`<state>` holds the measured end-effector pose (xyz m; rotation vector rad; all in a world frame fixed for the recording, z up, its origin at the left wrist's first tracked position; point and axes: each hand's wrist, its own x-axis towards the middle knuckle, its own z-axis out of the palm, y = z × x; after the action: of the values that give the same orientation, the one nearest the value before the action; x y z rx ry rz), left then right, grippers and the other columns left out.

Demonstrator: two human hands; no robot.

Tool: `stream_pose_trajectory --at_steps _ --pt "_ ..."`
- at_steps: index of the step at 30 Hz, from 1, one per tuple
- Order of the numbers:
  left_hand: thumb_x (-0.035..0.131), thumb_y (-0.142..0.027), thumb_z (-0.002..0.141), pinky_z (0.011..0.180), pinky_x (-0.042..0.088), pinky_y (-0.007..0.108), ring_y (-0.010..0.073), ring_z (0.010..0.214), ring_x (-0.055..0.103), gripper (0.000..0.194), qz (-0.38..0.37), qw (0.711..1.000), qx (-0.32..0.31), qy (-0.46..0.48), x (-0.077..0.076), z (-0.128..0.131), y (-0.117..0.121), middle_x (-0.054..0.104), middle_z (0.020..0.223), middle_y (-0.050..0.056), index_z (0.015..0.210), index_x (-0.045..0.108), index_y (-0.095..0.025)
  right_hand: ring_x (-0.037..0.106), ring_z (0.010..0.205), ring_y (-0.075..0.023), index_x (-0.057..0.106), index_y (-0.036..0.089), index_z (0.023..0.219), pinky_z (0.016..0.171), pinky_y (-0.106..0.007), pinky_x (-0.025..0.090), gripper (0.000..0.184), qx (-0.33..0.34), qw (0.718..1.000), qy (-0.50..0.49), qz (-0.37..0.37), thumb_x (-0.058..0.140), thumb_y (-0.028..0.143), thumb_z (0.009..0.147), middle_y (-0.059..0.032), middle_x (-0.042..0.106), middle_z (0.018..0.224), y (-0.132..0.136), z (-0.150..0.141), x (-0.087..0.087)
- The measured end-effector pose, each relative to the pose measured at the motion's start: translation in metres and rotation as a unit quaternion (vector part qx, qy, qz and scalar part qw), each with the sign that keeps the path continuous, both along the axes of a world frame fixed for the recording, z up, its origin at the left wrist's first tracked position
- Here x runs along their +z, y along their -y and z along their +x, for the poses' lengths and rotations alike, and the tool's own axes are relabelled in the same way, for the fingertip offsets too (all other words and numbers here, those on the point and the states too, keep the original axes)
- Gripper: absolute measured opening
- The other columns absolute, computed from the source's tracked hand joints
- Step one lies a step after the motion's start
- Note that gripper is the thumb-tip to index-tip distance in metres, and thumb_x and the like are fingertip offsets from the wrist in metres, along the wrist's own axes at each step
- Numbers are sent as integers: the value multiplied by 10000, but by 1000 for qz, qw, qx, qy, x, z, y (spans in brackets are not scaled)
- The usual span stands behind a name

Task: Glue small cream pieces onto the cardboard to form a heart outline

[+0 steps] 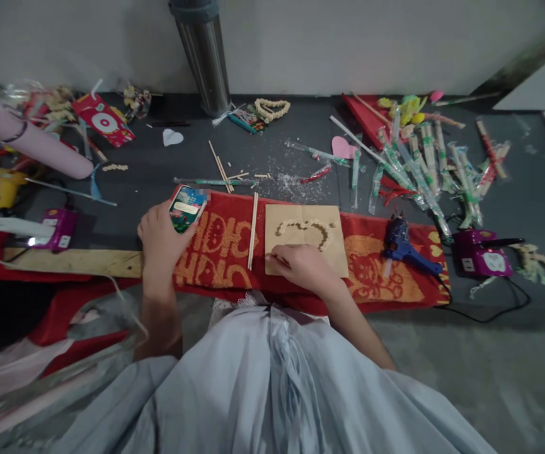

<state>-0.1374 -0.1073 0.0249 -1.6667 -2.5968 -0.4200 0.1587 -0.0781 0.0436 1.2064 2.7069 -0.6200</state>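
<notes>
My left hand (161, 236) grips a phone (187, 210) whose lit screen faces up, just over the left part of the red towel (225, 217). My right hand (303, 265) lies over the lower edge of a square brown paper sheet (276, 217), its fingers curled together. Whatever may be between those fingertips is hidden. A curved line of small pale pieces (322, 238) runs across the sheet, beside darker marks. Between my hands, two thin wooden sticks (253, 232) lie on the towel. Right of the sheet rests a blue glue gun (404, 243).
Wrapped chopsticks (430, 161) lie in a heap at the right, near a purple box (482, 253). A steel flask (206, 63) stands at the back wall. On the left are a pink bottle (40, 142) and another purple box (59, 228). White crumbs (293, 184) dot the table.
</notes>
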Motion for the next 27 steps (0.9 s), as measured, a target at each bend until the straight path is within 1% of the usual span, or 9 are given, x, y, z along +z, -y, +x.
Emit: stream_pose_trajectory --at_steps 4,7,10,13,15,17,21,24,27 --pt "626 -482 811 1008 404 519 354 1158 529 541 10 1000 -13 -5 2 0 13 628 1161 137 1276 534 -221 688 783 -197 671 185 944 592 -287 269 371 -2 1000 1 -4 376 399 1007 -76 760 906 -2 -1 -1" --pt "631 -466 814 997 406 526 355 1132 537 501 5 1000 -20 2 -1 -1 12 647 1098 120 1247 549 -228 689 784 -197 672 183 954 591 -290 264 371 0 1000 6 -6 376 401 1006 -78 761 914 -3 -2 -1" --pt "628 -459 814 1036 386 523 347 1194 513 514 6 999 -38 18 -7 -3 5 632 1174 124 1266 529 -235 691 788 -201 673 180 962 595 -292 264 369 -1 1000 12 -9 377 396 1007 -80 763 920 -4 -4 -1" --pt "647 -465 792 1098 333 517 338 1308 443 600 14 998 -51 27 -13 -6 0 562 1324 142 1322 489 -231 692 799 -200 675 180 965 603 -289 272 360 -4 1000 13 -12 382 387 1006 -81 764 936 -4 -5 -1" --pt "643 -469 795 1118 308 519 342 1344 413 634 18 998 -49 25 -14 -8 -2 519 1387 161 1349 472 -211 692 806 -201 677 180 960 605 -288 276 359 -5 1000 15 -15 386 384 1006 -84 764 941 -4 -5 0" --pt "630 -463 808 1120 303 523 347 1348 408 634 23 998 -45 27 -13 -8 -1 512 1399 172 1357 467 -192 691 809 -201 681 181 963 608 -288 280 360 -8 1000 18 -19 387 383 1006 -85 765 944 -4 -6 0" --pt "642 -459 800 1091 341 505 341 1279 464 605 22 998 -44 27 -9 -7 6 572 1311 157 1320 499 -184 691 815 -201 684 186 998 614 -291 286 349 -12 999 24 -23 392 379 1004 -82 765 962 -5 -7 1" --pt "632 -461 811 1068 364 480 326 1218 502 560 27 998 -46 23 -6 -4 12 614 1223 123 1297 510 -210 691 811 -198 678 183 995 611 -297 277 349 1 1000 20 -24 387 375 1006 -79 763 952 -5 -8 2" --pt "624 -458 823 1044 374 488 329 1176 514 519 36 998 -50 21 -6 -2 17 636 1160 103 1278 513 -234 684 797 -190 673 184 976 600 -303 257 346 13 999 17 -25 386 374 1007 -74 762 939 -4 -10 3"
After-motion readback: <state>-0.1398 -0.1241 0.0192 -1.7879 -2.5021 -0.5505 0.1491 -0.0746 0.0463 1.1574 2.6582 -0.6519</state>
